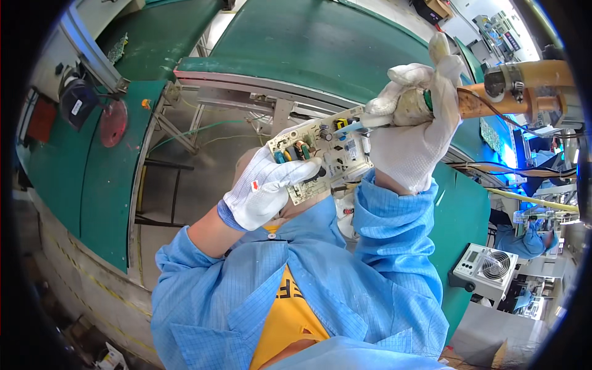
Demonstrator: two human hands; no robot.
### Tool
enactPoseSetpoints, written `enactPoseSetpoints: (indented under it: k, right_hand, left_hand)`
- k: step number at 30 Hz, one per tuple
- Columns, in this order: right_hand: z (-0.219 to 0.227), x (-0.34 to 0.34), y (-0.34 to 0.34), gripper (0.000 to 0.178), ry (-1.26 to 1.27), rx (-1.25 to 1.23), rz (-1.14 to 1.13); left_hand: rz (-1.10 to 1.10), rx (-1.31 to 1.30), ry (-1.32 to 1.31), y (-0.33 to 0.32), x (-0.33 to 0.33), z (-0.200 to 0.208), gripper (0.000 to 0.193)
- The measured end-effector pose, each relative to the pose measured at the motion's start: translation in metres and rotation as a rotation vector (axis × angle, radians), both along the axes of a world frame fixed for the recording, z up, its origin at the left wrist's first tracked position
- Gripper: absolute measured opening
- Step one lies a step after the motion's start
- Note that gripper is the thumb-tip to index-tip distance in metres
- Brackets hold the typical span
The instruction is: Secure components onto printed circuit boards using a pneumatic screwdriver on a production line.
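My left hand (pixel 265 185), in a white glove, grips the near left edge of a pale circuit board (pixel 337 165), its thumb lying over the top. Capacitors, coils and other parts crowd the board's face, which is tilted towards me. Over the board's far right corner is my gloved right hand (pixel 419 117), its fingers curled and one finger raised. A slim pale-blue tool (pixel 353 128) juts from this hand, its tip against or just above the board. Fingers hide most of the tool, so its exact kind is unclear. A green bit shows between the fingers.
Ahead runs a green conveyor belt (pixel 308 43) with a metal frame. A green bench (pixel 55 179) at left bears a red disc (pixel 113 123). An orange pipe (pixel 493 102) with cables stands close by my right hand. A white fan unit (pixel 484 270) sits at right.
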State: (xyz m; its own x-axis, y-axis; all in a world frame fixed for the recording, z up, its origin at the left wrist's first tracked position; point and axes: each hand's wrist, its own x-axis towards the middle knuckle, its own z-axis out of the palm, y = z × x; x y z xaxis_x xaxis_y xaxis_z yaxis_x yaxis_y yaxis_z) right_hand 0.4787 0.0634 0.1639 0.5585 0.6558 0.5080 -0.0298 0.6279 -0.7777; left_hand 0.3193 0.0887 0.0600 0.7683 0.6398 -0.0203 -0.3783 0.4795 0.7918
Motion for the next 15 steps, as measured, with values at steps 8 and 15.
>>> enactPoseSetpoints:
  k: [8, 15]
  right_hand:
    - [-0.015, 0.004, 0.000, 0.040, 0.074, 0.094, 0.104]
    - [-0.019, 0.004, 0.002, 0.034, 0.067, 0.106, 0.084]
  left_hand:
    - [-0.091, -0.204, -0.083, -0.011, 0.000, 0.013, 0.054]
    - [-0.104, -0.257, -0.092, -0.009, 0.002, 0.015, 0.056]
